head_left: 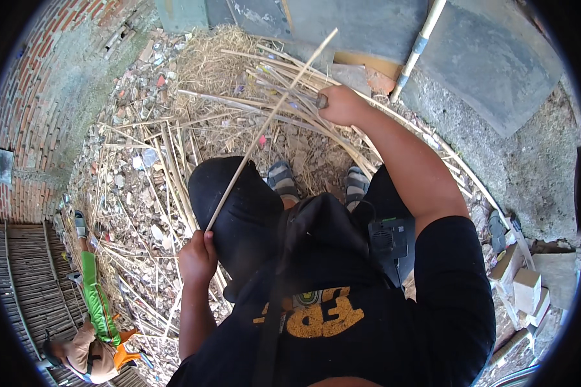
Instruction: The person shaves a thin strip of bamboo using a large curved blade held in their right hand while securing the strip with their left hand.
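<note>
A long, thin bamboo strip [272, 114] runs slantwise from my left hand, across my bent knee in black trousers, to a free end at the top. Closed on its near end is my left hand [199, 257], with thumb and fingers pinching it. Farther off, my right hand [342, 106] is a fist around a tool with a rounded, dark handle end [321, 101]; the rest of that tool is hidden. That fist is apart from the strip, over a pile of split bamboo strips [290, 97] on the ground.
More strips and rubble [142, 193] litter the ground at left. Dry straw [216, 58] lies at the back. A pole [419, 48] leans by a grey wall. Another person [90, 342] in green trousers is at lower left, beside a bamboo-slat panel [29, 284]. Blocks [527, 290] lie at right.
</note>
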Available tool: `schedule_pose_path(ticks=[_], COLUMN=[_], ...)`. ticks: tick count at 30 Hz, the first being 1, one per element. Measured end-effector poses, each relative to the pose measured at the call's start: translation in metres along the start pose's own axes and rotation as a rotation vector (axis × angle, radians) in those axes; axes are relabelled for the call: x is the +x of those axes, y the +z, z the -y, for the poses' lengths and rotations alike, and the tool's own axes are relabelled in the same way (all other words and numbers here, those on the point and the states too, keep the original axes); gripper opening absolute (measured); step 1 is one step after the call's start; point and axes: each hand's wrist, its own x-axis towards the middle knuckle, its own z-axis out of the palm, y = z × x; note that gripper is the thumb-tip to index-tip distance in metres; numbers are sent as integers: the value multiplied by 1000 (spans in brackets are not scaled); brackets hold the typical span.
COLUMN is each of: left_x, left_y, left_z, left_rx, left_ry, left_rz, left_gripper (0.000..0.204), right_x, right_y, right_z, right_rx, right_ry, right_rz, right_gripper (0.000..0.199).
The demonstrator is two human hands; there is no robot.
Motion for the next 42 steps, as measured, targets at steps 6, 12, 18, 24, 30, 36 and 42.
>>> schedule_pose_path(ticks=[6, 12, 18, 24, 30, 36, 42], left_x=[-6, 6, -8, 9, -3, 2, 5], left_y=[-2, -1, 0, -6, 9, -6, -3], left_z=[0, 5, 7, 4, 6, 4, 6], left_rx=[-33, -72, -92, -130, -48, 35, -105], left_ry=[-18, 13, 7, 16, 20, 16, 44], left_rz=[28, 56, -8, 82, -40, -8, 39], left_gripper=[35, 40, 38, 38, 35, 35, 37], right_x=[-25, -12, -20, -10, -21, 1, -36], right_y=[-3, 0, -5, -2, -14, -9, -7], right_z=[49, 27, 51, 29, 47, -11, 47], right_rx=[-49, 31, -20, -7, -36, -87, -111], right_ry=[-127, 0, -128, 3, -71, 42, -128], right_rz=[16, 85, 51, 47, 143, -9, 8], right_gripper=[28, 24, 31, 34, 31, 27, 31])
